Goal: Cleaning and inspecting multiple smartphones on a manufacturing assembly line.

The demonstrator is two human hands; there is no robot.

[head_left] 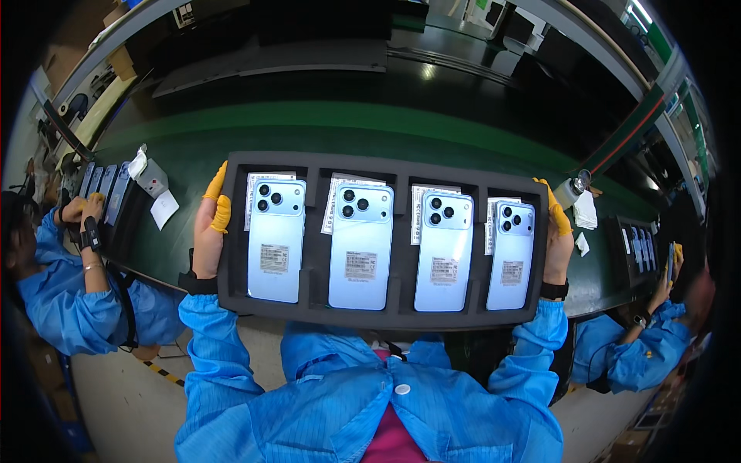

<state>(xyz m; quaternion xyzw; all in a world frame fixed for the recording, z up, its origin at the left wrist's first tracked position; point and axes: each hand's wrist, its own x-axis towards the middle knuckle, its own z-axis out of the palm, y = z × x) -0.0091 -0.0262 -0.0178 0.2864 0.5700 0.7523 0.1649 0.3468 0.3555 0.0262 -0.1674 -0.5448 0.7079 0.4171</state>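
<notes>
I hold up a dark foam tray in front of my chest, level with the near edge of the bench. My left hand, with yellow covers on its fingers, grips the tray's left end. At the right end my right hand grips it the same way; the fingers behind the tray are hidden. Several light-blue phones stand in a row in its slots, camera backs facing me, among them the leftmost phone and the rightmost phone. A white printed slip shows partly behind each phone.
Left on the green bench stand a white bottle and a paper slip. On the right are a metal-capped bottle and white cloth. Co-workers on both sides handle phones, beside a left tray and a right tray.
</notes>
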